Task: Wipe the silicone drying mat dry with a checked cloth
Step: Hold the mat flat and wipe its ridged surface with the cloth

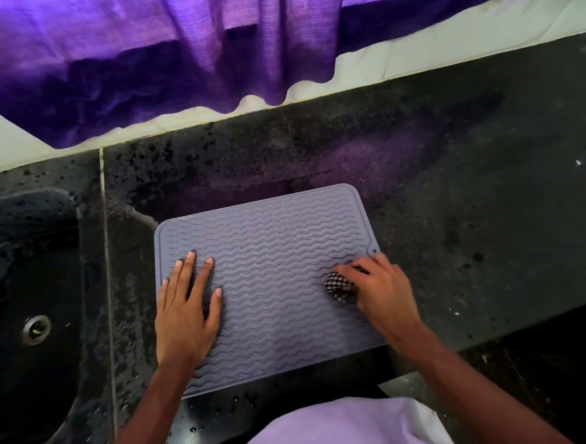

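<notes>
Flat left hand [184,314] presses the mat [269,257]; right hand [380,290] grips the checked cloth [340,286].

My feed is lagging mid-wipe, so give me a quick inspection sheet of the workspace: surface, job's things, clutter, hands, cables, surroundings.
Surface: dark speckled countertop, with water droplets scattered beyond the mat's far-left corner and along the near edge.
Job's things: grey silicone drying mat lies flat on the counter; checked cloth is bunched on its right part.
Clutter: nothing seen.
Hands: left hand rests flat on the mat's left side, fingers spread; right hand grips the cloth.
Cables: nothing seen.
Surroundings: sink with drain to the left; purple curtain hangs behind the counter.
</notes>
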A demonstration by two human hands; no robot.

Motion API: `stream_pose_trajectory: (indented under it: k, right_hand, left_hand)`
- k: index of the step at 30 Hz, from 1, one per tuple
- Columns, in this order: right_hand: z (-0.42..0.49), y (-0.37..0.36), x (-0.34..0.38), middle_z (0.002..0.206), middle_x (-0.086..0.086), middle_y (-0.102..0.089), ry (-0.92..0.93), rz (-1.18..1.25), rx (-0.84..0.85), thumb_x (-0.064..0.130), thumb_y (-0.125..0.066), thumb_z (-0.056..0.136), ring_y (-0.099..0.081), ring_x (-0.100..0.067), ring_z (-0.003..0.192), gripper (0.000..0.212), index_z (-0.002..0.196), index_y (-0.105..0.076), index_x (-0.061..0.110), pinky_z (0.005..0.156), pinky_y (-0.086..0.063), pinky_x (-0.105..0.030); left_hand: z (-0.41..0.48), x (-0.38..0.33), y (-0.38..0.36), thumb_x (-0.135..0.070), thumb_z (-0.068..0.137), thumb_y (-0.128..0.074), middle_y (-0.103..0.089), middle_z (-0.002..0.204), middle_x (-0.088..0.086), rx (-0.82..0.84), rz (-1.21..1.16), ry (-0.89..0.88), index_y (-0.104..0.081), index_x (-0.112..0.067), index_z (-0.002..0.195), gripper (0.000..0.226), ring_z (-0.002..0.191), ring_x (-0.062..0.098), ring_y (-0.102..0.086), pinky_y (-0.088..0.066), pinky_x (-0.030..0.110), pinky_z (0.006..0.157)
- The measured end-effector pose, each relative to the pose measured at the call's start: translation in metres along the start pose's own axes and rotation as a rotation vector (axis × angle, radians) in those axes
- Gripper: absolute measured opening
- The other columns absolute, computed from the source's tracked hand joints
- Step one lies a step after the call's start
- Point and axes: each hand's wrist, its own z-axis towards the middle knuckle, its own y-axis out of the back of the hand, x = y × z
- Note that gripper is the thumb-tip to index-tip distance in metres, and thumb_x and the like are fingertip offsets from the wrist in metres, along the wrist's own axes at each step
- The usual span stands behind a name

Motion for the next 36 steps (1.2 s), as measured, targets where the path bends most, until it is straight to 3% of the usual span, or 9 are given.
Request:
stream_pose_trajectory:
  k: [6,9,15,19,21,23,30,36]
  right_hand:
    - [-0.008,0.018,-0.049,0.089,-0.001,-0.067,-0.231,-0.051,-0.030,0.002,-0.073,0.063,-0.053,-0.030,0.082,0.050,0.106,-0.072,0.027,0.057,-0.046,-0.035]
    - [-0.010,0.020,-0.040,0.093,-0.003,-0.068,-0.272,0.055,-0.095,-0.003,-0.068,0.065,-0.053,-0.030,0.084,0.052,0.110,-0.071,0.023,0.063,-0.049,-0.036]
    - [-0.007,0.005,0.038,0.098,0.002,-0.068,0.030,0.262,-0.101,0.000,-0.069,0.064,-0.057,-0.024,0.089,0.054,0.113,-0.070,0.022,0.071,-0.052,-0.036]
    - [-0.014,-0.016,0.079,0.096,0.004,-0.065,0.244,0.137,0.004,0.017,-0.046,0.071,-0.056,-0.023,0.091,0.046,0.111,-0.066,0.028,0.070,-0.045,-0.034]
    - [-0.019,-0.022,0.077,0.097,0.002,-0.064,0.263,0.101,0.014,0.017,-0.039,0.076,-0.056,-0.024,0.092,0.044,0.111,-0.064,0.027,0.069,-0.046,-0.036]
    - [-0.020,-0.021,0.064,0.098,0.002,-0.064,0.217,0.070,0.007,0.016,-0.039,0.077,-0.056,-0.025,0.092,0.044,0.111,-0.064,0.027,0.068,-0.047,-0.037]
    - [-0.028,-0.002,-0.012,0.095,0.000,-0.066,-0.014,-0.001,-0.038,-0.001,-0.067,0.058,-0.056,-0.029,0.085,0.059,0.112,-0.068,0.025,0.061,-0.049,-0.037]
    - [-0.032,0.014,-0.046,0.093,-0.005,-0.067,-0.227,-0.027,-0.076,-0.001,-0.073,0.063,-0.054,-0.033,0.082,0.053,0.109,-0.071,0.023,0.059,-0.050,-0.039]
  left_hand:
    - [0.000,-0.001,0.000,-0.047,0.102,-0.034,-0.025,0.168,0.003,-0.012,-0.005,0.000,-0.038,-0.021,0.157,0.061,0.156,0.024,-0.021,-0.023,0.051,0.124]
    - [0.000,0.000,-0.001,-0.047,0.103,-0.033,-0.025,0.168,0.003,-0.010,-0.006,-0.001,-0.038,-0.021,0.157,0.061,0.156,0.024,-0.021,-0.023,0.052,0.124]
    - [0.001,0.000,0.000,-0.048,0.103,-0.033,-0.024,0.169,0.002,0.002,-0.014,0.007,-0.038,-0.022,0.157,0.061,0.156,0.023,-0.020,-0.022,0.051,0.125]
    - [0.001,0.000,0.001,-0.049,0.103,-0.032,-0.022,0.169,0.002,0.014,-0.006,0.005,-0.036,-0.022,0.158,0.062,0.156,0.022,-0.018,-0.019,0.049,0.126]
    - [0.001,0.000,0.001,-0.048,0.103,-0.032,-0.022,0.169,0.002,0.013,-0.010,0.006,-0.036,-0.022,0.158,0.062,0.156,0.023,-0.018,-0.019,0.049,0.126]
    - [0.001,0.000,0.001,-0.048,0.103,-0.033,-0.023,0.169,0.002,0.012,-0.015,0.005,-0.037,-0.021,0.158,0.061,0.156,0.023,-0.019,-0.019,0.049,0.126]
    - [0.001,-0.001,0.000,-0.047,0.104,-0.032,-0.022,0.169,0.002,0.009,-0.009,0.006,-0.036,-0.021,0.158,0.061,0.157,0.023,-0.018,-0.020,0.050,0.126]
    - [0.000,-0.001,0.000,-0.047,0.104,-0.031,-0.021,0.169,0.002,0.013,-0.014,0.012,-0.035,-0.022,0.159,0.060,0.157,0.022,-0.016,-0.018,0.050,0.126]
